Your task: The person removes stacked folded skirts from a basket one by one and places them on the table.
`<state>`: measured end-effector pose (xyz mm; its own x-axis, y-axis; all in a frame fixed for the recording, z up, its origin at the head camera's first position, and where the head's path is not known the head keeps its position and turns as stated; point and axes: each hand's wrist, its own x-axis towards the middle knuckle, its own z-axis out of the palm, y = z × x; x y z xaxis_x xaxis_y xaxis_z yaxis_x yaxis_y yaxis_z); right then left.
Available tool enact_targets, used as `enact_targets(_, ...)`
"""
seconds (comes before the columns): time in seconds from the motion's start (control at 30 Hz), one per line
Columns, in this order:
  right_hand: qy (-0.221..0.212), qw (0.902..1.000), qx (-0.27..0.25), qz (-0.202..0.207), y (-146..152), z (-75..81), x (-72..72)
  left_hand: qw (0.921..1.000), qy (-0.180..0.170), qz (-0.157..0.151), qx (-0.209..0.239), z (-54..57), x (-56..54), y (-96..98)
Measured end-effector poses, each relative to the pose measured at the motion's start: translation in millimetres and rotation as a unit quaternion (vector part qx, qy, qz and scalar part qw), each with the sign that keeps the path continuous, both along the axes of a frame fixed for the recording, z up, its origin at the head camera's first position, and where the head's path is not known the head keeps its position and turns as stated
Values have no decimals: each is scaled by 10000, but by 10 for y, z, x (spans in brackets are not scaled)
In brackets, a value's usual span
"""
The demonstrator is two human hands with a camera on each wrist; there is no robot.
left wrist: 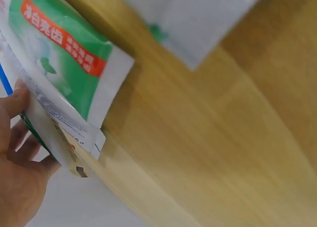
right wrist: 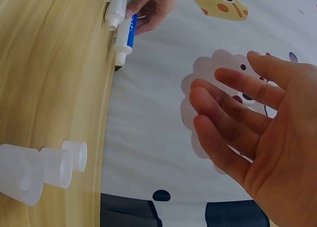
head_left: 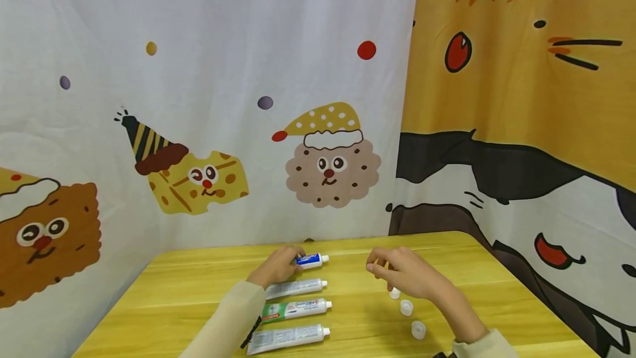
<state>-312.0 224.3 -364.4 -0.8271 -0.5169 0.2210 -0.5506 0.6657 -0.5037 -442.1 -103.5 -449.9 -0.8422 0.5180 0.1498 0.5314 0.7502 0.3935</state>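
Observation:
My left hand [head_left: 279, 266] grips a blue and white toothpaste tube [head_left: 310, 261] at the far side of the table, its uncapped nozzle pointing right. In the left wrist view the fingers [left wrist: 19, 100] hold that tube from its side. Three more uncapped tubes lie in a row nearer to me: a grey-white one [head_left: 298, 288], a green and white one [head_left: 298, 309] and another grey-white one [head_left: 288, 338]. My right hand [head_left: 404, 270] hovers over the right side, fingers loosely bent, holding nothing. Beneath it stand three white caps, the nearest cap [head_left: 418, 330] plainly visible.
The yellow wood-grain table [head_left: 362, 325] ends at a white curtain [head_left: 223, 70] with cartoon prints behind it. On the right hangs an orange, black and white cartoon curtain [head_left: 517, 98], close to the table's edge.

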Motion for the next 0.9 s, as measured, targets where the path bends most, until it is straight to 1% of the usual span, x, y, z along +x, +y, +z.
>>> enact_targets(0.17, 11, 10000, -28, 5, 4, -12, -11, 9996, -12, 55, -276, -46, -23, 2)
enact_targets(0.27, 34, 10000, -15, 12, 12, -17, -17, 9994, 1, 97, -332, -76, -45, 8)
enact_targets(0.33, 65, 10000, -6, 17, 17, -17, -20, 9992, 0, 133, -380, -81, -45, 14)
enact_targets(0.47, 127, 9999, 16, 49, 19, -4, -31, 9992, 16, 167, -365, -50, -19, 18)
enact_targets(0.67, 90, 9999, 17, 69, 27, 18, -30, 9999, -20, 159, -48, 21, 9, -25)
enact_targets(0.9, 98, 9999, 28, 4, 37, 9, -22, 9988, -91, 13, 478, 166, 105, -69)
